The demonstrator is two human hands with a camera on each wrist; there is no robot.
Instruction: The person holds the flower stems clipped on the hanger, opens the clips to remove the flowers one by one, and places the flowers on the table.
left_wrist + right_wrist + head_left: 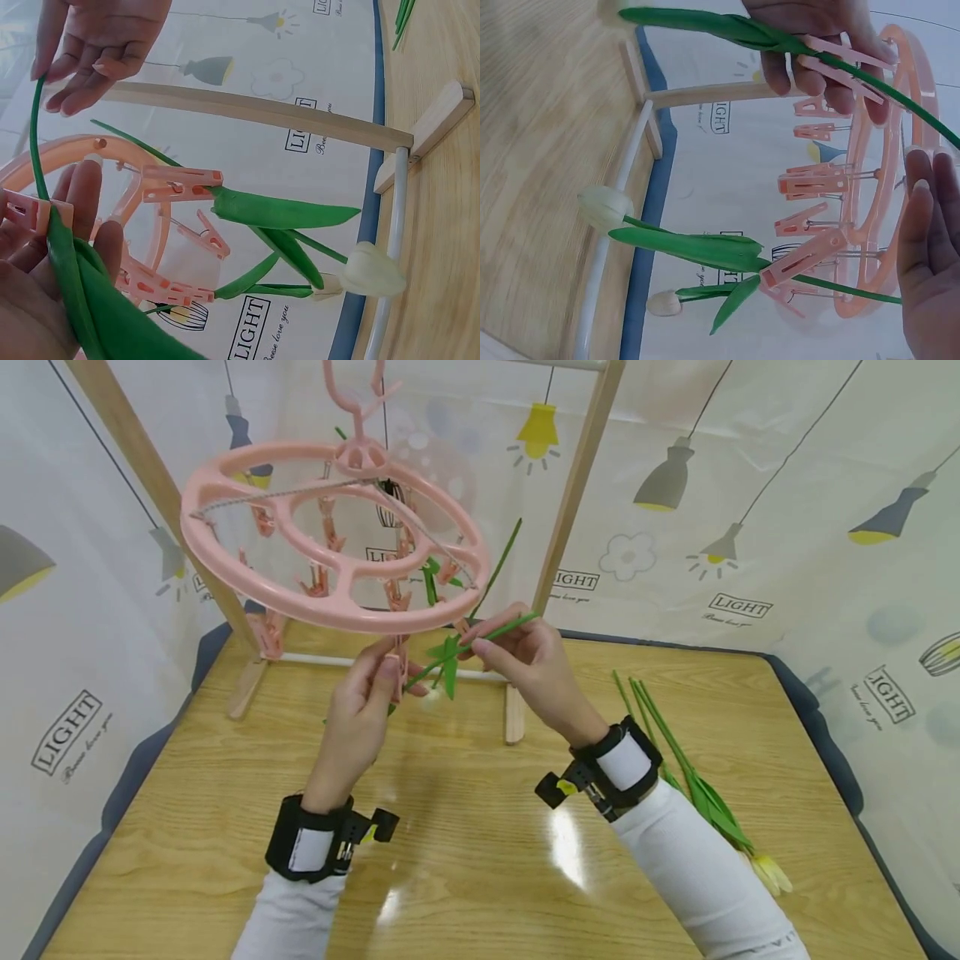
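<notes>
My left hand point(352, 718) holds a pink clothespin point(847, 54) below the front of a round pink hanger point(277, 597). A tulip point(142, 322) with a green stem and broad leaves runs through that clothespin's jaws, its pale bloom at the edge of the right wrist view. Near the stem's free end, my right hand point(543, 681) pinches it between thumb and fingers. In the right wrist view, a white tulip point(606, 208) hangs head down from another clothespin point(802, 259), and a second white tulip point(664, 303) hangs behind it.
More pink clothespins point(814, 184) dangle from the hanger. A wooden stand point(577, 485) with a white crossbar point(322, 662) at its foot surrounds it. Loose tulips point(701, 793) lie on the table point(480, 877) at right, beside my right forearm. Printed cloth point(810, 543) encloses the table.
</notes>
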